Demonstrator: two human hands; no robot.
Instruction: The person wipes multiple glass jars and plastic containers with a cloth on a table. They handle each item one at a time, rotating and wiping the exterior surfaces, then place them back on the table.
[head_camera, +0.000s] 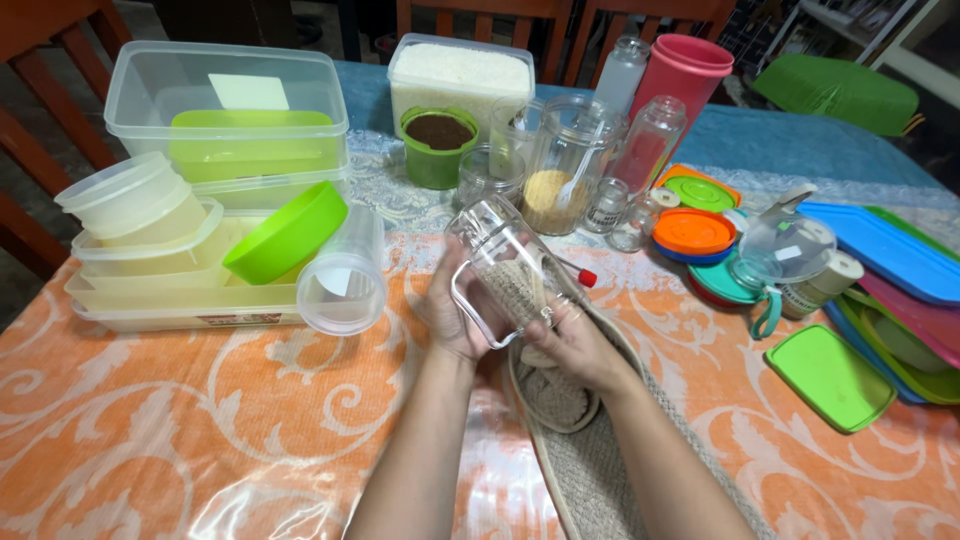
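In the head view, two hands are gripping one empty clear glass jar (505, 270), tilted, above the middle of the bench (150, 430) with its orange-patterned cloth. The left hand (452, 315) is cupping the jar's left side with fingers curled around it, and the right hand (572, 345) is closing its fingers (560, 315) on the jar's lower right side. Just below the jar, a beige woven mat (590, 460) is lying under the wrists. Left of the jar, a stack of clear plastic boxes (200, 200) is sitting; how many I cannot tell, though the top one is holding one lime green lid. One lime green bowl (285, 232) is leaning on that stack, and one clear round tub (343, 275) is lying on its side beside it. Behind the jar, one clear box of white grains (460, 80), one green cup of dark brown powder (437, 145) and one glass jar of tan powder with a white spoon (565, 165) are standing. Right of the held jar, one orange round lid (693, 230) and one green square lid (830, 377) are lying, and one pink tumbler (680, 85) is standing behind.
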